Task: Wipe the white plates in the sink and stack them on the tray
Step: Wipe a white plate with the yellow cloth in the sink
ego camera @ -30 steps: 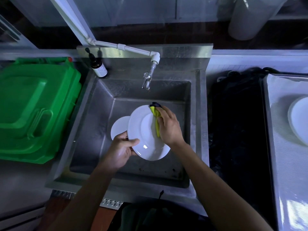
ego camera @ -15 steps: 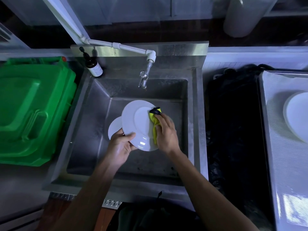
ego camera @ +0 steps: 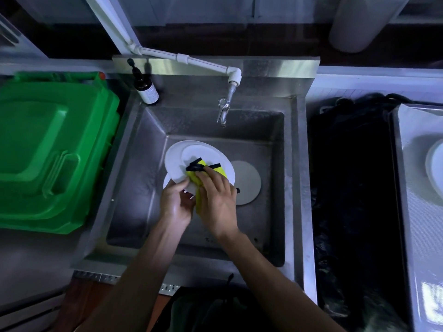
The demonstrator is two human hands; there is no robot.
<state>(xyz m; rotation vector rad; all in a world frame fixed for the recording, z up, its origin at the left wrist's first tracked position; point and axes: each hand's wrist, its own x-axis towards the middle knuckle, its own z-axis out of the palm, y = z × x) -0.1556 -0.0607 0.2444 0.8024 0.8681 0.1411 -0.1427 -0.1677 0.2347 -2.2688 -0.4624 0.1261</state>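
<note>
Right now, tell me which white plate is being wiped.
The plate gripped by the left hand, under the yellow cloth; the others lie untouched.

I see the white plate (ego camera: pixel 178 161) tilted over the steel sink (ego camera: pixel 275 188) — another plate (ego camera: pixel 247 185) lies flat on the basin floor, a third plate (ego camera: pixel 435 173) on the tray (ego camera: pixel 414 212) at far right.

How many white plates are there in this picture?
4: one held plate being wiped, one beneath it, one flat in the sink at right, one on the tray. More may be hidden.
</note>
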